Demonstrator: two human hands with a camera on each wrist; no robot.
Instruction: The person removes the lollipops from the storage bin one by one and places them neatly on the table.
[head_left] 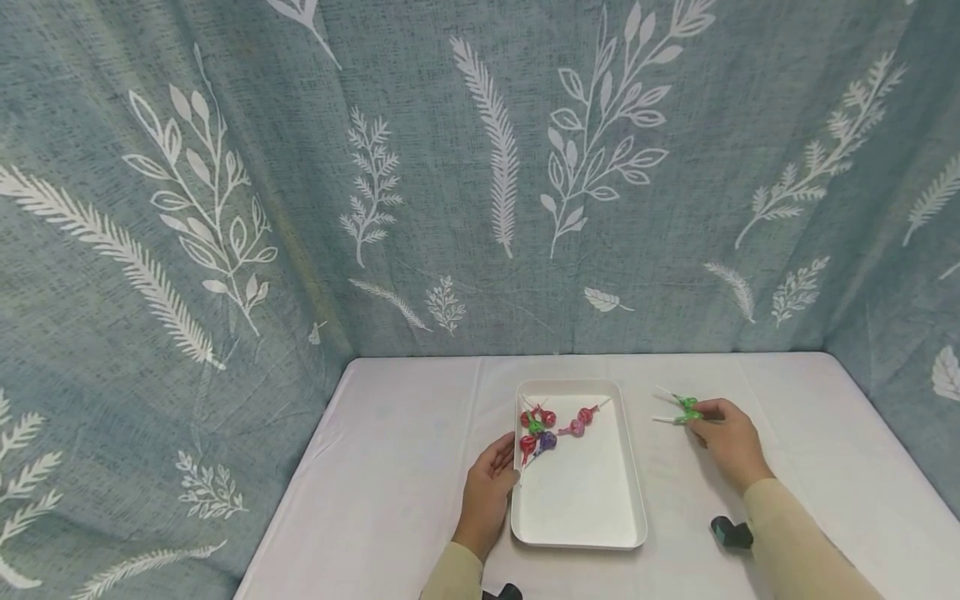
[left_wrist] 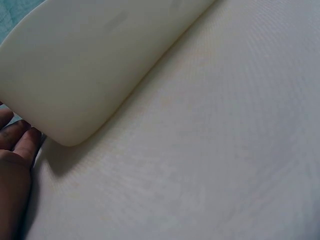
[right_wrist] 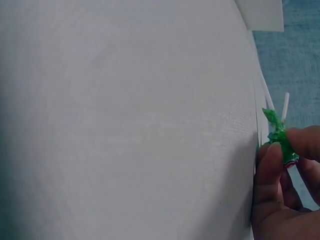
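My right hand (head_left: 729, 442) pinches green-wrapped lollipops (head_left: 687, 408) between thumb and fingers, right of the tray. Two white sticks point left from them in the head view. Close up in the right wrist view, a green wrapper (right_wrist: 281, 140) with one stick shows at the fingertips. Against the long left side of a white rectangular tray (head_left: 581, 508) rests my left hand (head_left: 487, 492), its thumb and fingers loosely apart at the rim. Several wrapped lollipops lie in the tray's far half, among them a purple one (head_left: 547, 440), a green one (head_left: 536, 426) and a pink one (head_left: 577, 427).
A white cloth (head_left: 390, 467) covers the table, which meets a blue-green leaf-patterned curtain (head_left: 450, 208) at the back and sides. Dark wrist-camera mounts (head_left: 729, 533) stick out beside the sleeves, low over the table.
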